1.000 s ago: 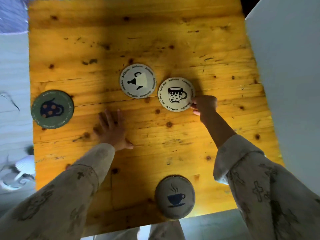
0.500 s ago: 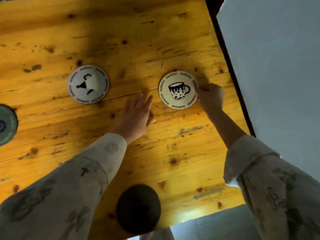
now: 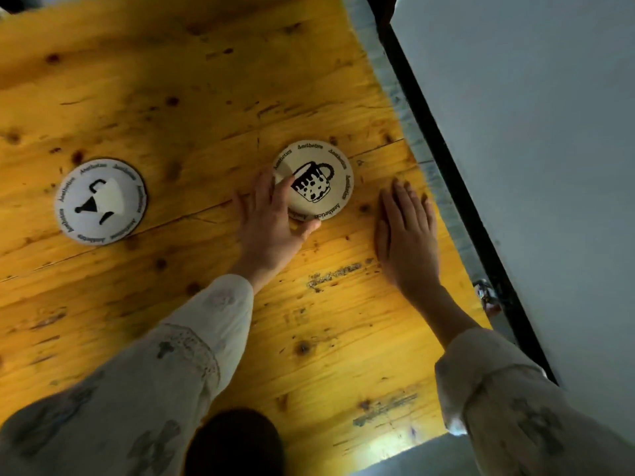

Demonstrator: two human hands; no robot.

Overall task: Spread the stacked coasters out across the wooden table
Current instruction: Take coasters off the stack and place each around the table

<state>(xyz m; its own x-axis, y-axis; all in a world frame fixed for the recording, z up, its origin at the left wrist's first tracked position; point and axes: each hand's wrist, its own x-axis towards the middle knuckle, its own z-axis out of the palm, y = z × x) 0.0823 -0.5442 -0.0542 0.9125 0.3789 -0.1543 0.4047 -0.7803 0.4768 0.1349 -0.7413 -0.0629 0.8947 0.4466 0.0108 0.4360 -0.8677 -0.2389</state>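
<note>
On the right part of the wooden table (image 3: 178, 84) lies a cream round coaster with a spotted mug (image 3: 321, 178). My left hand (image 3: 271, 225) covers its left edge, with the thumb against its near rim, gripping it. My right hand (image 3: 405, 235) lies flat on the wood just to the right of that coaster, fingers apart, holding nothing and not touching it. Further left, a white coaster with a tilted cup drawing (image 3: 101, 201) lies alone. A dark round coaster (image 3: 237, 441) sits at the table's near edge in shadow.
The table's right edge runs diagonally close to my right hand, beside a black strip (image 3: 446, 159) and a pale wall panel (image 3: 532, 132). Grey floor shows past the near edge. Bare wood stretches across the far half of the table.
My right hand let go of the spotted-mug coaster and now lies flat beside it. My left hand moved right onto the coaster. The view shifted right, so the green coaster is out of frame.
</note>
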